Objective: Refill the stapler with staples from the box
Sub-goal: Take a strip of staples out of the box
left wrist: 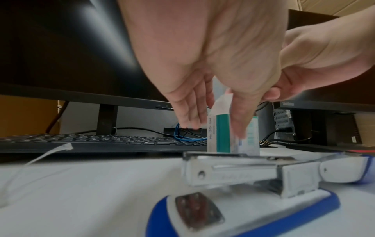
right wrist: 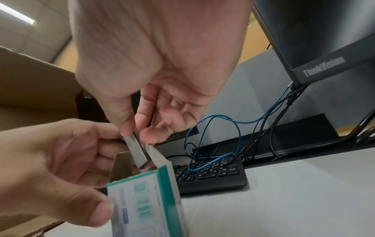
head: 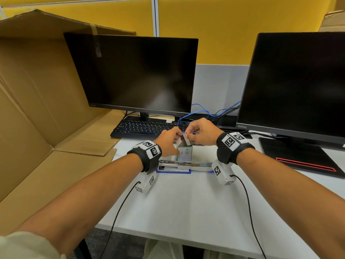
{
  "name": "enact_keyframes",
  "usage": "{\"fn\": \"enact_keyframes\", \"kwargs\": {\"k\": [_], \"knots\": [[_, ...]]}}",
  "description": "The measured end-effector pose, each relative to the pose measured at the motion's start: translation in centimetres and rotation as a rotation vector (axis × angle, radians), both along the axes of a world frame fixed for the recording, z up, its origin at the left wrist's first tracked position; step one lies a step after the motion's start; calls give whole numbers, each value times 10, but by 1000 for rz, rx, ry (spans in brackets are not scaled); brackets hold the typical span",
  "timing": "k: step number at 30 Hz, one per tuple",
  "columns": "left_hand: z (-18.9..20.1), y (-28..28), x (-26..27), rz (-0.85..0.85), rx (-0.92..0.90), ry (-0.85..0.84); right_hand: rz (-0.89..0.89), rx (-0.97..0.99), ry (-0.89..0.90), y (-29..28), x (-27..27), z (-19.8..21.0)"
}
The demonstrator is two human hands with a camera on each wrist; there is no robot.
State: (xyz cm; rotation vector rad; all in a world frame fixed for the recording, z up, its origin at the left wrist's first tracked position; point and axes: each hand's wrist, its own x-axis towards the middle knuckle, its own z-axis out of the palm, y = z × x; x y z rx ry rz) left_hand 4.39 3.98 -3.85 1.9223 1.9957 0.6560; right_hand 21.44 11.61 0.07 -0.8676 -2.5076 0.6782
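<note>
1. Left hand (head: 169, 142) wrapped round the staple box (head: 184, 151), thumb on the near printed face, fingers behind; box kept upright on the bench (head: 186, 199), probably to hold the opening steady for the other grip.
2. Right hand (head: 202, 132) pinched a strip of staples (right wrist: 137, 149) between thumb and forefinger, lower end of the strip inside the open top, just below that grip; likely mid-draw from the box.
3. Stapler (head: 183, 165) left lying opened flat on the bench, just nearer than both grips, metal channel facing up, seemingly ready for loading.
4. Box: white with teal bands and fine print, top flap (left wrist: 222, 102) raised. Strip: grey, flat, straight-edged.
</note>
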Motion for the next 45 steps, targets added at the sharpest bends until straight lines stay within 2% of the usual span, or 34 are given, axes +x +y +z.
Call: {"fn": "enact_keyframes", "kwargs": {"k": [3, 6, 10, 16, 29, 32, 38, 45], "knots": [[0, -4, -1, -8, 128, 14, -13, -26, 65, 0, 0, 0], [6, -8, 2, -21, 277, -55, 15, -38, 38, -3, -1, -2], [12, -7, 2, -9, 327, -76, 19, -58, 47, -5, -3, -5], [14, -1, 3, 48, 336, -39, 15, -94, 100, -5, -5, -9], [16, 0, 8, 170, 349, -85, -70, -148, 235, -6, -9, -17], [18, -1, 10, 152, 319, -80, -66, -156, 210, -6, -10, -18], [21, -4, 10, 105, 294, -195, -62, -135, 192, -7, -7, -17], [18, -6, 7, 95, 293, -186, -48, -193, 230, -7, -2, -18]]}}
